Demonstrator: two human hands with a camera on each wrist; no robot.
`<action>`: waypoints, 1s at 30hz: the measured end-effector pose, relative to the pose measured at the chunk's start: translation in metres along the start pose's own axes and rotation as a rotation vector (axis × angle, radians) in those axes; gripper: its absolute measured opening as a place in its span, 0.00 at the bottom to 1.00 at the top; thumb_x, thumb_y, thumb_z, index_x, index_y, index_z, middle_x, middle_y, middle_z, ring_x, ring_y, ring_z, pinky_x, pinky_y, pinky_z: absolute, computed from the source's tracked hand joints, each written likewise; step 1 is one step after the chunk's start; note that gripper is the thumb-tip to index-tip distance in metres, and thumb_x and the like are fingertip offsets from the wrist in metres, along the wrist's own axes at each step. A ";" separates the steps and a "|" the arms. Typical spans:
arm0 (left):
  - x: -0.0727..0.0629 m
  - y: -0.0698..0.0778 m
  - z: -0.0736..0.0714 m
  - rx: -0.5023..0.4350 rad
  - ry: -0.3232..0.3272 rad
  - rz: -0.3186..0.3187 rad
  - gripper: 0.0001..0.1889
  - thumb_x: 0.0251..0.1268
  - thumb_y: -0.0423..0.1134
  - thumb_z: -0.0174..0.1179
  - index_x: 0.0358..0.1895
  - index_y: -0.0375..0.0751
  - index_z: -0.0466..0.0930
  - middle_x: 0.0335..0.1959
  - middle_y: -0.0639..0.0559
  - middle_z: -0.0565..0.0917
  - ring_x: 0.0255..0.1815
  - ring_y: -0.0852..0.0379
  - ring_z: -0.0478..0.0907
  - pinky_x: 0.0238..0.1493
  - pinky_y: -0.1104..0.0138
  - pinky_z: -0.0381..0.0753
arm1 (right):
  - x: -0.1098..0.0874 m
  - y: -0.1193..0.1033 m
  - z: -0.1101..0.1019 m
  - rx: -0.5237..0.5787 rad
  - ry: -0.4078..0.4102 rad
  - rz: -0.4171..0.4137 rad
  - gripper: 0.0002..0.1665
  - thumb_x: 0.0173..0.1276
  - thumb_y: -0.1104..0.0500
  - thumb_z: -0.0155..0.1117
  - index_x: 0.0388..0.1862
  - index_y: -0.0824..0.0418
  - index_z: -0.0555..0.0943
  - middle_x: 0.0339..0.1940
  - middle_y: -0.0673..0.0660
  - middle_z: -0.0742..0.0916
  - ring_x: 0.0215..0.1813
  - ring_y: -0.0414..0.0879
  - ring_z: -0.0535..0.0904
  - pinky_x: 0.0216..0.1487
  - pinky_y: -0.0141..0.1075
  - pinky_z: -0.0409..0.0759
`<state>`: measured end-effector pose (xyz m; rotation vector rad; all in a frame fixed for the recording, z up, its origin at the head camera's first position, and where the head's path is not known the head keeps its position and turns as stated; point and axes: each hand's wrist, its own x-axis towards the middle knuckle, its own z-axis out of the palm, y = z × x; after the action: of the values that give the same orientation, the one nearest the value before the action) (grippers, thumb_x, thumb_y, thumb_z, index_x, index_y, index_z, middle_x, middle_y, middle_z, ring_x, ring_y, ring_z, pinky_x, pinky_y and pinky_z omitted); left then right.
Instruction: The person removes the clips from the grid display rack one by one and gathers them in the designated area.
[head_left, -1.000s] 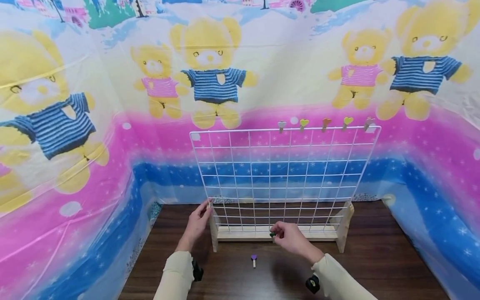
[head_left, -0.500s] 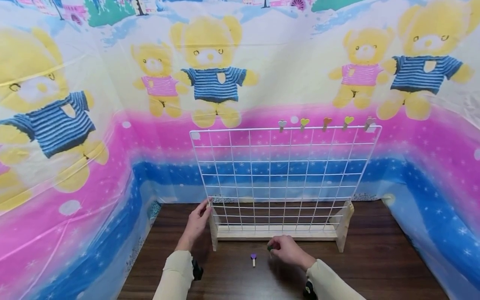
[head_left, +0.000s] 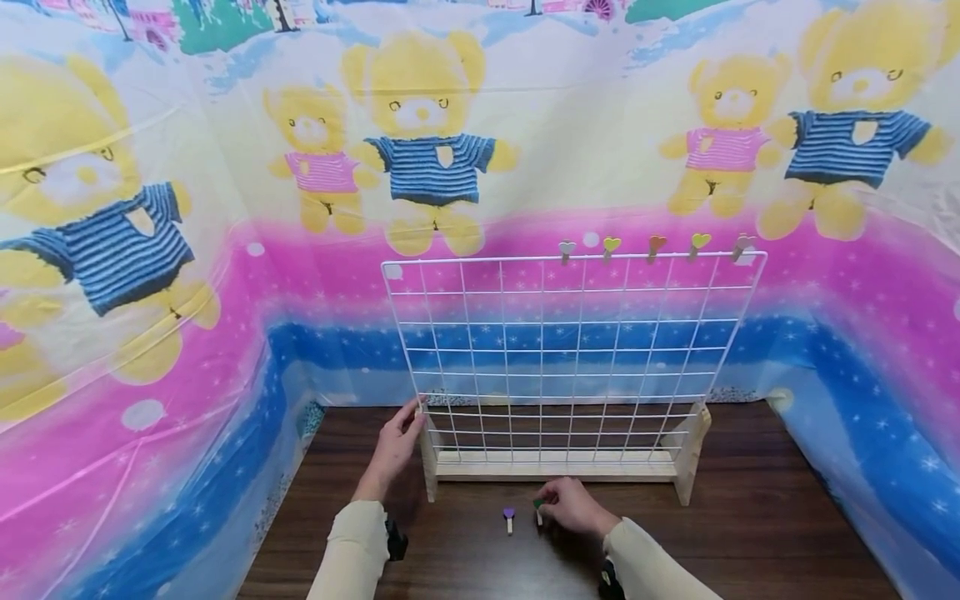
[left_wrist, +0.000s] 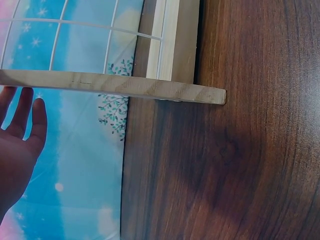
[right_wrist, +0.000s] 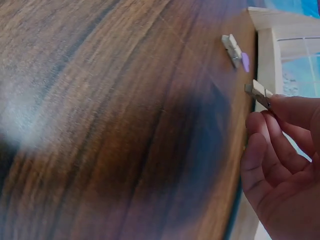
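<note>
My right hand (head_left: 573,504) pinches a small wooden clothespin with a green top (head_left: 538,507), low over the table in front of the stand. In the right wrist view the clothespin (right_wrist: 258,93) sticks out between thumb and fingertips, its green top hidden. A second clothespin with a purple heart (head_left: 509,518) lies on the table just left of it. My left hand (head_left: 393,446) touches the left wooden leg (head_left: 427,458) of the stand. Its fairly straight fingers (left_wrist: 39,120) meet the edge of that leg in the left wrist view; the thumb is not visible there.
A white wire grid (head_left: 558,348) stands upright in a wooden base (head_left: 555,478). Several heart clothespins, such as a yellow one (head_left: 612,245), sit along the right part of its top wire. Patterned cloth (head_left: 135,333) surrounds the dark wood table (head_left: 450,567).
My right hand has moved down and toward me with the green clothespin, from the grid's base to just above the table beside the purple one. The left hand stays put.
</note>
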<state>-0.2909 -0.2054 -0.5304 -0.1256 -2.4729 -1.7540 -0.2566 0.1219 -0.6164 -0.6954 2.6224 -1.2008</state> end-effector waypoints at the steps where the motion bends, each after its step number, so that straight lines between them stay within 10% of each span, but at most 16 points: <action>1: 0.000 0.000 0.000 -0.002 0.000 0.000 0.22 0.75 0.43 0.48 0.69 0.46 0.66 0.63 0.39 0.70 0.62 0.44 0.67 0.58 0.49 0.68 | 0.000 0.001 0.001 0.003 -0.002 0.001 0.04 0.59 0.67 0.65 0.32 0.60 0.84 0.25 0.45 0.82 0.27 0.35 0.75 0.30 0.31 0.74; 30: -0.002 -0.001 0.000 0.021 0.022 0.090 0.21 0.74 0.45 0.48 0.68 0.49 0.69 0.57 0.38 0.75 0.56 0.45 0.72 0.51 0.53 0.74 | 0.012 0.017 0.020 -0.001 0.011 -0.026 0.03 0.56 0.70 0.64 0.27 0.65 0.79 0.19 0.45 0.80 0.21 0.34 0.73 0.25 0.31 0.73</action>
<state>-0.2892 -0.2052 -0.5313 -0.2110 -2.4292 -1.6842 -0.2656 0.1121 -0.6420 -0.7267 2.6311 -1.2144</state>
